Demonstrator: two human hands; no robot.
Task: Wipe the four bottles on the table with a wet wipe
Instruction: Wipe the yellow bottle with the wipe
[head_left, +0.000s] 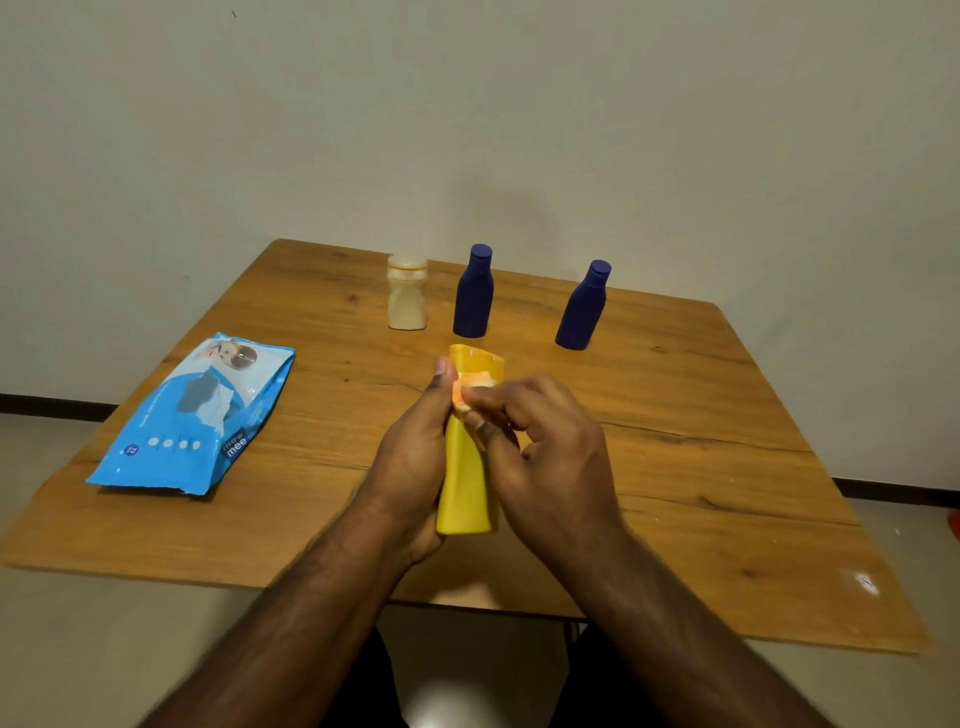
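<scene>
A yellow bottle (466, 483) is held above the middle of the wooden table (701, 467), tilted away from me. My left hand (415, 457) grips its left side. My right hand (550, 447) presses a small crumpled wet wipe (470, 391) against the bottle's upper part with its fingertips. At the back of the table stand a cream bottle (407, 299) and two dark blue bottles (474, 293) (582, 307), all upright and apart from my hands.
A blue pack of wet wipes (197, 415) lies on the table's left side. A pale wall rises behind the table. The table's front edge is near my forearms, with floor visible on both sides.
</scene>
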